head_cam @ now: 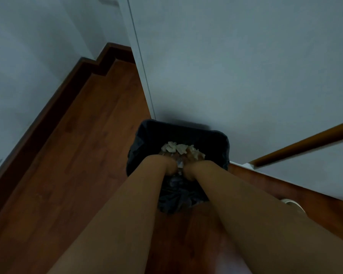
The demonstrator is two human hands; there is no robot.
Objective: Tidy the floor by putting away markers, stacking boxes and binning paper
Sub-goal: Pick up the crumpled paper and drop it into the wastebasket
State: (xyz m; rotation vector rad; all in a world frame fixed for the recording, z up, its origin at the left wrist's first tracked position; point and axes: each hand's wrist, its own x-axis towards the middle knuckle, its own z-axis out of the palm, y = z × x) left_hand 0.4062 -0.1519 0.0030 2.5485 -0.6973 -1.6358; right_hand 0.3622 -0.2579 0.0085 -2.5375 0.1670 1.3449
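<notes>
Both bare arms are reaching forward and down into a dark bin (141, 135) that is standing on the wooden floor (83, 155), its far side right up against the pale wall (246, 76). The left hand (166, 165) and the right hand (190, 169) are sitting side by side inside the bin's mouth, close together but with a narrow gap between the wrists. Each hand is curling downward with its fingers closing around a wad of crumpled paper (176, 148), and pale scraps are bulging out above and beyond the knuckles toward the bin's far wall. The fingertips themselves are buried in the paper and in shadow, so how tightly they are squeezing cannot be told; the hands are clearly wrapping the wad rather than lying flat. A dark bin liner (174, 202) is bunching over the near rim between the forearms. A wooden rail (305, 143) is slanting along the right edge of the floor, and a dark skirting board (48, 107) is running along its left edge.
</notes>
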